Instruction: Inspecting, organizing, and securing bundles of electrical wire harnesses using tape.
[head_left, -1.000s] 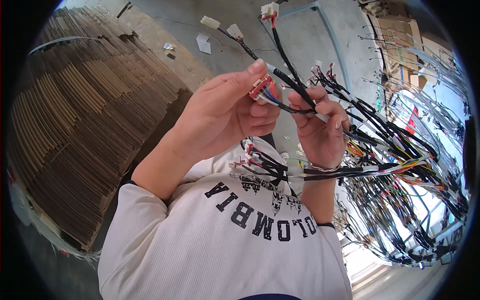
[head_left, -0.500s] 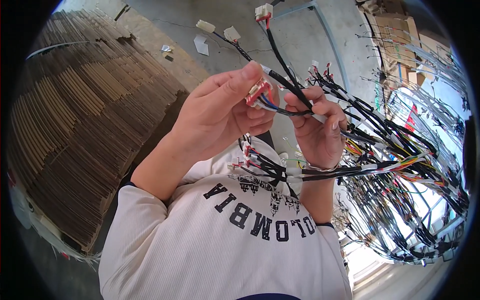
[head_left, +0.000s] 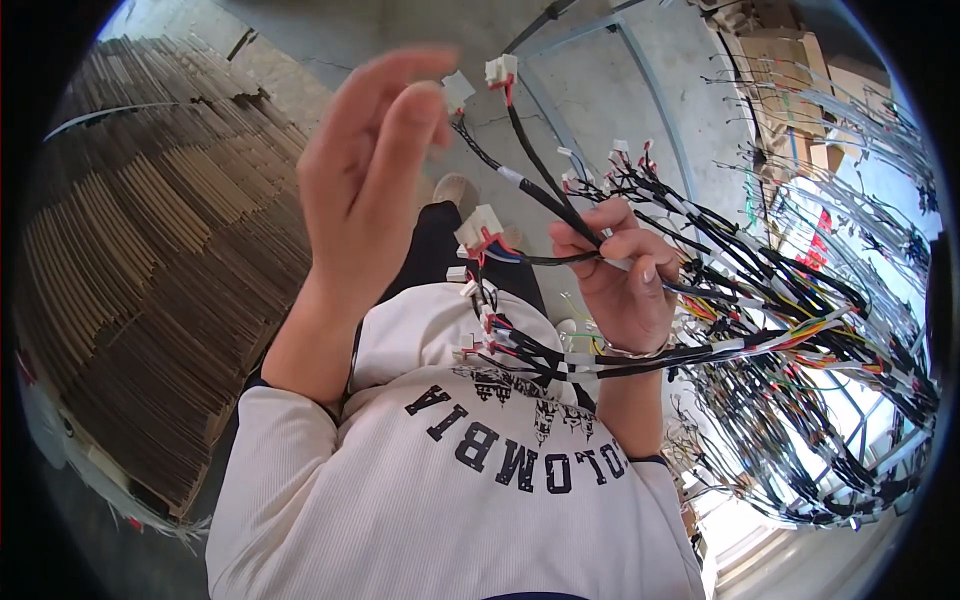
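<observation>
My right hand (head_left: 625,265) is closed round the branching point of a wire harness (head_left: 555,205), cables sleeved in black with pale wraps. One branch ends in a white connector (head_left: 501,70) with red wires, another in a white connector (head_left: 458,92) beside my left fingers. A third bears a larger white and red connector (head_left: 480,230) with blue and red wires, hanging free between my hands. My left hand (head_left: 375,160) is raised, blurred, its fingers apart and reaching towards the second connector; whether they touch it I cannot tell.
Nearer my body, another cable bundle (head_left: 690,352) crosses below my right hand, small connectors at its end. Many harnesses (head_left: 800,400) hang in a dense mass at the right. A tall stack of flattened cardboard (head_left: 150,250) stands at the left. Cardboard boxes (head_left: 780,70) sit at the back right.
My left hand has let go of the large white and red connector and moved up and left. My right hand keeps its hold on the harness, shifted slightly left and down.
</observation>
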